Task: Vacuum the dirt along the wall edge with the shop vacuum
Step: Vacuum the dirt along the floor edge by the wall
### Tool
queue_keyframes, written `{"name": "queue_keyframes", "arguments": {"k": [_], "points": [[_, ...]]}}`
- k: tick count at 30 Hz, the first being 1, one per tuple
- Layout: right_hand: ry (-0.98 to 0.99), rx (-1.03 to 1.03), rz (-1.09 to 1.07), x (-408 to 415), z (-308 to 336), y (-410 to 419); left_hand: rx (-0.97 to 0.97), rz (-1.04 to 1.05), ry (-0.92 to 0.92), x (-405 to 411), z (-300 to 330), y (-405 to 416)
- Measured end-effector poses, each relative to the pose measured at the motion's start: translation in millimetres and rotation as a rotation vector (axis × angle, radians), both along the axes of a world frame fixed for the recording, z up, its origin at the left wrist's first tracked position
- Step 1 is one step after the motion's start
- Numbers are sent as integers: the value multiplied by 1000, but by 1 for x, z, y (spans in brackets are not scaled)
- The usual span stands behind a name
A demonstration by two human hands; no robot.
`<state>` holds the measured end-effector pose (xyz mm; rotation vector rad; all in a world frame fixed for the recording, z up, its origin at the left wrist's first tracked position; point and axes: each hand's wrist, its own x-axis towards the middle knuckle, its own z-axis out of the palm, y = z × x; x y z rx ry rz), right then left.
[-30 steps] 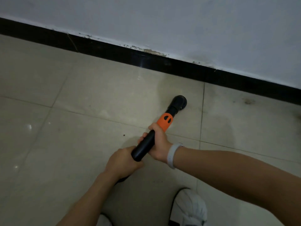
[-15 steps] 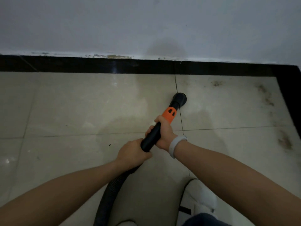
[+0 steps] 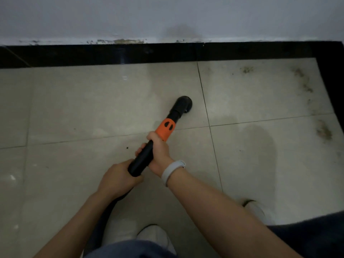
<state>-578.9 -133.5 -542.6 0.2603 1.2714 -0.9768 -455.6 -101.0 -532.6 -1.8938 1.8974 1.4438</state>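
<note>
I hold a black vacuum wand (image 3: pixel 143 158) with an orange collar (image 3: pixel 166 129) in both hands. My right hand (image 3: pixel 160 153), with a pale wristband, grips the wand just below the collar. My left hand (image 3: pixel 119 178) grips its rear end where the black hose (image 3: pixel 104 213) joins. The round black nozzle (image 3: pixel 183 105) rests on the beige tile floor, well short of the black baseboard (image 3: pixel 167 54). Brown dirt patches (image 3: pixel 303 81) lie on the tiles to the right, near the corner, with another dirt patch (image 3: pixel 323 132) lower down.
A white wall (image 3: pixel 167 15) with chipped paint runs above the baseboard. A second black baseboard strip (image 3: pixel 333 86) closes the corner at right. My white shoes (image 3: pixel 158 237) stand at the bottom. A small dark speck (image 3: pixel 127 147) lies left of the wand.
The view has swung right, bringing the corner and its dirt patches fully into sight. The nozzle sits a little farther from the baseboard than before. Both hands keep their grip.
</note>
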Motion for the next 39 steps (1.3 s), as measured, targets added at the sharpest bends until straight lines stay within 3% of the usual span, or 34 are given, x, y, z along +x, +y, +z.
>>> {"name": "queue_keyframes", "arguments": {"k": [9, 21, 33, 39], "points": [[31, 51, -238, -24, 0, 60, 36, -299, -43, -18, -1, 24], [14, -88, -32, -100, 18, -37, -143, -101, 16, -100, 22, -36], [36, 8, -186, -60, 3, 52, -6, -314, -76, -59, 9, 25], [51, -31, -104, -70, 8, 1, -20, -134, -36, -74, 19, -11]]}}
